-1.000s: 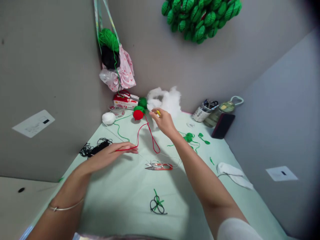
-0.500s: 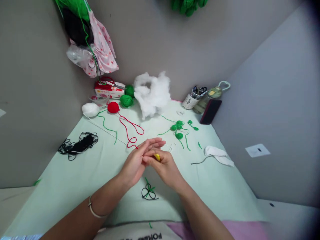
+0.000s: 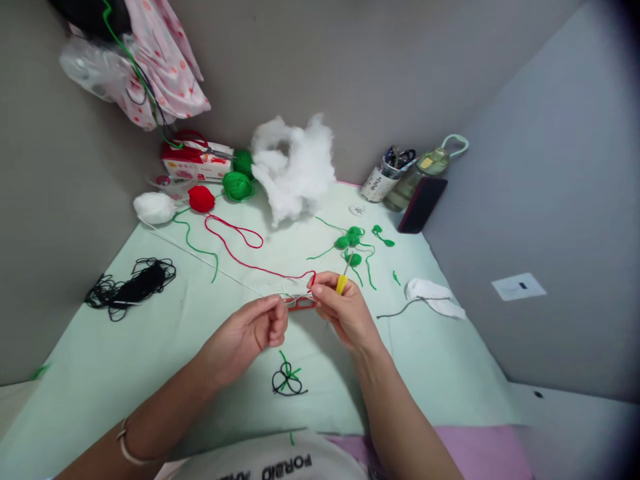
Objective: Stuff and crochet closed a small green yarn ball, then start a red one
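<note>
My left hand (image 3: 257, 327) is closed, thumb and curled fingers pinched at a thin strand of white yarn (image 3: 210, 262) that runs back to a white ball (image 3: 155, 208). In my right hand (image 3: 345, 308) is a crochet hook (image 3: 342, 284) with a yellow grip, its metal tip pointing up. Red yarn (image 3: 265, 270) from a red ball (image 3: 202, 199) reaches this hand's fingertips, its end at the thumb and forefinger. Between the two hands lies a red object (image 3: 300, 304), partly hidden, with white strands over it.
Green crocheted pieces (image 3: 354, 259) with loose tails lie right of centre. Black yarn (image 3: 143, 283) is heaped at left; white stuffing (image 3: 295, 167) stands at the back. A phone (image 3: 423, 205) leans on a bottle (image 3: 434, 163). A black-and-green yarn bundle (image 3: 287, 380) lies in front.
My hands have moved apart, the left one leftward and curled closed. Red yarn is now drawn across to my right fingertips, and the red object between the hands shows. The view has shifted.
</note>
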Motion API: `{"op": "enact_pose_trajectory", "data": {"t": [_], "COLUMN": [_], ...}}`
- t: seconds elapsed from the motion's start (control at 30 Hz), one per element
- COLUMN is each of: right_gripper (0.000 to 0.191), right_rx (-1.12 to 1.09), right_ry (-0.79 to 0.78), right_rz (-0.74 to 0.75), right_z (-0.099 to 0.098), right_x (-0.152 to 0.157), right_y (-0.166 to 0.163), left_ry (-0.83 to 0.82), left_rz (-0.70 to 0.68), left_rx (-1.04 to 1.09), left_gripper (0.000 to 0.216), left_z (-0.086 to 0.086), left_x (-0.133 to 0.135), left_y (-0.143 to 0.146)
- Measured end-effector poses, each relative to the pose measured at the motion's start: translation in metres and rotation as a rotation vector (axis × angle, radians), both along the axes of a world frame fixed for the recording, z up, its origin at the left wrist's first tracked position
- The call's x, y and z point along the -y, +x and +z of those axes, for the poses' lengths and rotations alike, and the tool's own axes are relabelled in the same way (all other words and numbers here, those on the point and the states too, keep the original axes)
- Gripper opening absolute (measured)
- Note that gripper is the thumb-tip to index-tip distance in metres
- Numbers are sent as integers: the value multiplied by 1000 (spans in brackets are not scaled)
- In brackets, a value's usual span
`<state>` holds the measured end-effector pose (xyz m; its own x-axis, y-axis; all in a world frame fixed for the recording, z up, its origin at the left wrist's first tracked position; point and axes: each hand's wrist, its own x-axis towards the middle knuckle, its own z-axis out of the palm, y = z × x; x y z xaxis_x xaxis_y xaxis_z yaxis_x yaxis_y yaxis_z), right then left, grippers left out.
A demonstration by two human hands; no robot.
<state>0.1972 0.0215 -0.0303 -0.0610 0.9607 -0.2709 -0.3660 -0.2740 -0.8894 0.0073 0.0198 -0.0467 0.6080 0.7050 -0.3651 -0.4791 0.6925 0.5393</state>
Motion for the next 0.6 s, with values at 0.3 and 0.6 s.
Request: {"op": "enact_pose_trajectory", "data": {"t": [0.3, 0.6], "right_gripper": [17, 22], "right_rx": [261, 30], "right_ry": [124, 146], "right_rz": [209, -23], "right_z": [7, -1], "right_x": [10, 5], "right_y": [-1, 6], "left_ry": [123, 10], "left_rz": [182, 253], "left_rx": [-120, -84], "left_gripper": [18, 14], "left_z": [8, -2], "left_x": [-18, -22], "left_y": [30, 38]}}
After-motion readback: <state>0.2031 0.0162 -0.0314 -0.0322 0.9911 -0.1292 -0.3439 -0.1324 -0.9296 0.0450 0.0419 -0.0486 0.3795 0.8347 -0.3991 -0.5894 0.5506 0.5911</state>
